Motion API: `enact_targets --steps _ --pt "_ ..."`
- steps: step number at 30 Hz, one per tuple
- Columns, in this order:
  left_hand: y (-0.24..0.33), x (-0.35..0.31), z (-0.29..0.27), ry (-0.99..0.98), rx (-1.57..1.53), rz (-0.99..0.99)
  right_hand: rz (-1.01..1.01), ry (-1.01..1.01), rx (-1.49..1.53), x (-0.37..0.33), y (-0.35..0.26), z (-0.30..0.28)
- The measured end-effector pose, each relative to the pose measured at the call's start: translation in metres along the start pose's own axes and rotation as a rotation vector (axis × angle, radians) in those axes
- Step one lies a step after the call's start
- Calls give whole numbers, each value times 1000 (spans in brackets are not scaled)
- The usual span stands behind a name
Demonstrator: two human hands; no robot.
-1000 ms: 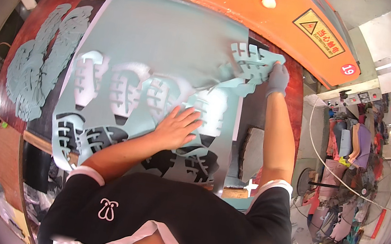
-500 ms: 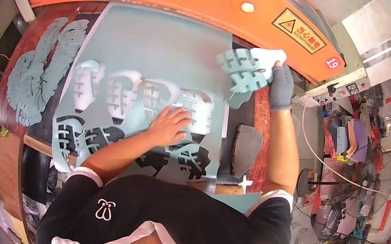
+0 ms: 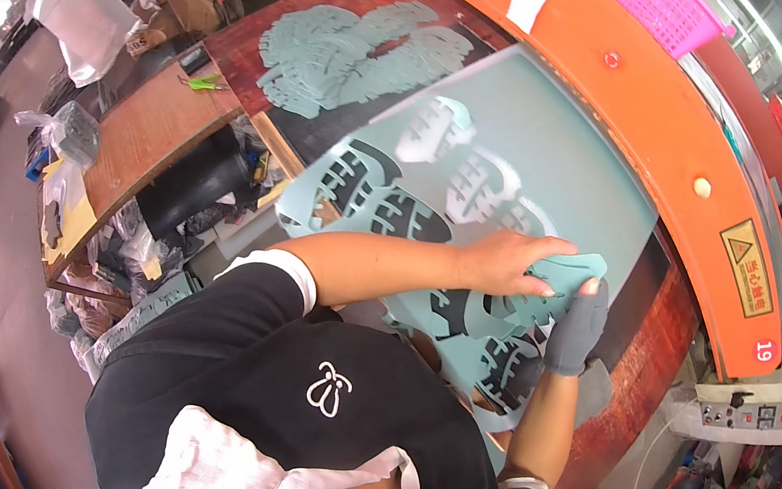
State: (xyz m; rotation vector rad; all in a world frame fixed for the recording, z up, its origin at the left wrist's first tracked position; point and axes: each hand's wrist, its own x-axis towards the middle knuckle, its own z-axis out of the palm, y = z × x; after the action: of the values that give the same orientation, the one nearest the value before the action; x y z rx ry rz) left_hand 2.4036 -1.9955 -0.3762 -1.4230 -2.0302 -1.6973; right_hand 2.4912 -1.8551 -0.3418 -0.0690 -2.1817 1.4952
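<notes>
Over the near right part of a pale teal sheet (image 3: 580, 162), both hands hold pale teal slotted cut-outs (image 3: 571, 270), shaped like shoe parts. My bare left hand (image 3: 506, 263) pinches them from the left, thumb below and fingers on top. On the right edge, my right hand (image 3: 579, 325), in a grey glove with bare fingertips, grips them with the thumb up. How many layers are held I cannot tell. Rows of shoe-shaped openings run along the sheet's near half; dark surface shows through some, whitish patches fill others. A loose pile of similar cut-outs (image 3: 334, 49) lies at the far left.
An orange machine beam (image 3: 668, 114) arches along the far side, with a pink basket (image 3: 661, 10) on top. A control panel (image 3: 750, 416) sits at the right. A dark grey pad (image 3: 597, 392) lies beside my right wrist. A wooden board (image 3: 135, 161) stands at the left.
The view has swung left. My right hand has brought the cut-outs in from the right over the sheet, and my left hand has left the sheet and taken hold of them.
</notes>
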Motion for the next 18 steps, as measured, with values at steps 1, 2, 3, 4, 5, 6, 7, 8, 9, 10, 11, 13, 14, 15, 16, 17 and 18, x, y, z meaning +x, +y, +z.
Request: enact_targets --steps 1,2,3,4,5,6,7,8,9,10,11,13,14,15,16,17,18 --pt "-2 -4 -8 14 -35 -30 -47 -28 -12 -4 -4 8" --pt "-4 -9 -16 15 -76 -77 -115 -113 -66 -5 -8 13" --pt "-6 -14 -24 5 -123 -147 -92 -152 -54 -6 -12 20" --pt "-9 -17 -33 59 -142 -83 -77 -193 -52 -6 -16 28" --pt "-11 -21 -42 67 -175 -100 -61 -233 -51 -5 -20 36" --pt "-13 -25 -52 64 -217 -132 2 -251 -28 -3 -25 45" --pt "-16 -30 -62 61 -262 -164 68 -276 -12 0 -28 58" --pt "-20 -37 -75 76 -310 -188 124 -294 -5 4 -33 72" --pt "-25 -44 -91 53 -334 -237 183 -301 -15 10 -37 87" --pt "-33 -51 -109 38 -362 -274 208 -299 58 12 -41 106" --pt "-42 -61 -128 21 -412 -313 207 -353 -23 21 -46 125" --pt "-65 -87 -168 137 -443 -341 200 -458 -211 43 -54 166" --pt "-78 -102 -191 207 -458 -358 214 -464 -185 58 -59 187" --pt "-92 -115 -212 322 -342 -390 177 -502 -127 78 -66 206" --pt "-109 -130 -238 387 -301 -469 202 -493 -158 99 -75 223" --pt "-122 -143 -256 511 -378 -593 121 -480 -102 122 -83 241" --pt "-136 -156 -275 629 -394 -704 50 -452 -76 144 -91 260"
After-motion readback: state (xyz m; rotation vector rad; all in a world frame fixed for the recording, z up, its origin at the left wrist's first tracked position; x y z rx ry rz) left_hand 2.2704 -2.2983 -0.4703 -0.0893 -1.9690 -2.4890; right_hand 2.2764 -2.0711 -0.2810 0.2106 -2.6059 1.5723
